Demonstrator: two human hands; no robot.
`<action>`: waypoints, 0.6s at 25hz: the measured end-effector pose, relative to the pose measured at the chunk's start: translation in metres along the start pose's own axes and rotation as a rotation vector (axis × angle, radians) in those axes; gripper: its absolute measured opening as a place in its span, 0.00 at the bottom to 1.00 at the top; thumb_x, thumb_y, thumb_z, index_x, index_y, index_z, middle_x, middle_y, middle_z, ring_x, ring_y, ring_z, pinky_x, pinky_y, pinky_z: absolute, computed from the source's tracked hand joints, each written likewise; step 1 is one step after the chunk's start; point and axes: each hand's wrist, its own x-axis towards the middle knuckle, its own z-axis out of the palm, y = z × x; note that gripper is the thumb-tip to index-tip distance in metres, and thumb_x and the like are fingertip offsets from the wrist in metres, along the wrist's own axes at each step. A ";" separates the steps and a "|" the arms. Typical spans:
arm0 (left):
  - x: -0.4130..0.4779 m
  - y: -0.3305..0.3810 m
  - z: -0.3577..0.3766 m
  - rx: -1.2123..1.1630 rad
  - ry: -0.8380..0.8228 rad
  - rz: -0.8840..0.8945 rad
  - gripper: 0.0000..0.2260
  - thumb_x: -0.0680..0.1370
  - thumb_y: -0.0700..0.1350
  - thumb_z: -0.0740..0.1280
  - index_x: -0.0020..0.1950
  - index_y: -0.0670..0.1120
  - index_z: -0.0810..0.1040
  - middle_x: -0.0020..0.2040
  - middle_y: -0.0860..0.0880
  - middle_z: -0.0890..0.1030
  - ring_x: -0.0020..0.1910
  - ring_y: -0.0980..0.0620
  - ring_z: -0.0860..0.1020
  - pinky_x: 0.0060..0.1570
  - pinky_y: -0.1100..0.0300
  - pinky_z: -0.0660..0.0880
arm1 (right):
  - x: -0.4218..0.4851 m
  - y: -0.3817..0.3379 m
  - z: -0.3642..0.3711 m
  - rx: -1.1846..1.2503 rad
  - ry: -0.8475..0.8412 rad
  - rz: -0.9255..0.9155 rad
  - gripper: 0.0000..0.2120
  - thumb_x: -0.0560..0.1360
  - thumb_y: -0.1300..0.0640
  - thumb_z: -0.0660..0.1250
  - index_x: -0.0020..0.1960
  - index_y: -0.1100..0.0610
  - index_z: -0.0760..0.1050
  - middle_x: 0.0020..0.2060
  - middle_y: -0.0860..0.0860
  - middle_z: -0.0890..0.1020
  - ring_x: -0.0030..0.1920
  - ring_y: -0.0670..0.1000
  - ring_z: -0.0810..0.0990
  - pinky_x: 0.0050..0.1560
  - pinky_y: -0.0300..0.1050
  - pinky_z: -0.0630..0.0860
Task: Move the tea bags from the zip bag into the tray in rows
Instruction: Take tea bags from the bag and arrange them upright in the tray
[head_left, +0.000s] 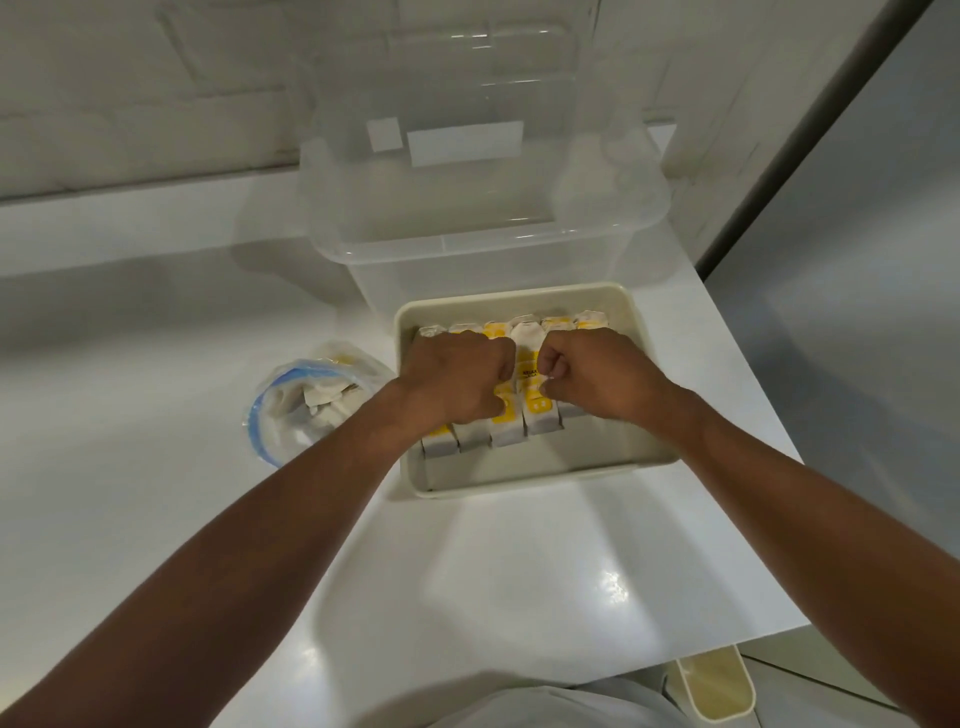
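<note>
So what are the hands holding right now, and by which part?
One upright tea bag in the tray: the left hand and right hand appear to pinch its two side edges. The fingertips are mostly hidden, so the exact contact is unclear.

dim, soft light with glare on the countertop (613, 587), edges bowed.

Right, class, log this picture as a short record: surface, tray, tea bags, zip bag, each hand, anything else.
surface: white table
tray: cream, rectangular, near end bare
tea bags: yellow-and-white, standing in rows in the tray
zip bag: left of the tray, open, more tea bags inside
left hand: fingers curled down onto the rows, grip hidden
right hand: likewise, close beside the left hand
behind tray: clear plastic box
</note>
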 end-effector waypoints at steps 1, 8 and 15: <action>-0.004 0.002 0.000 0.072 0.053 -0.006 0.20 0.72 0.61 0.70 0.58 0.54 0.72 0.51 0.52 0.77 0.53 0.47 0.79 0.45 0.55 0.70 | -0.004 0.001 0.000 -0.032 0.014 -0.021 0.09 0.71 0.49 0.73 0.44 0.44 0.72 0.43 0.44 0.81 0.46 0.49 0.80 0.48 0.47 0.77; -0.012 0.016 0.020 0.286 0.135 -0.113 0.40 0.66 0.71 0.70 0.68 0.46 0.67 0.62 0.45 0.73 0.58 0.44 0.75 0.47 0.52 0.72 | -0.013 -0.005 0.016 -0.299 -0.072 0.033 0.21 0.68 0.38 0.73 0.50 0.46 0.66 0.44 0.43 0.76 0.42 0.52 0.75 0.43 0.45 0.70; -0.007 0.013 0.015 0.282 0.141 -0.123 0.40 0.66 0.71 0.70 0.68 0.46 0.67 0.61 0.46 0.74 0.58 0.43 0.77 0.48 0.51 0.73 | -0.009 -0.008 0.013 -0.293 -0.064 0.071 0.28 0.65 0.37 0.75 0.53 0.48 0.64 0.45 0.43 0.76 0.43 0.52 0.73 0.44 0.47 0.72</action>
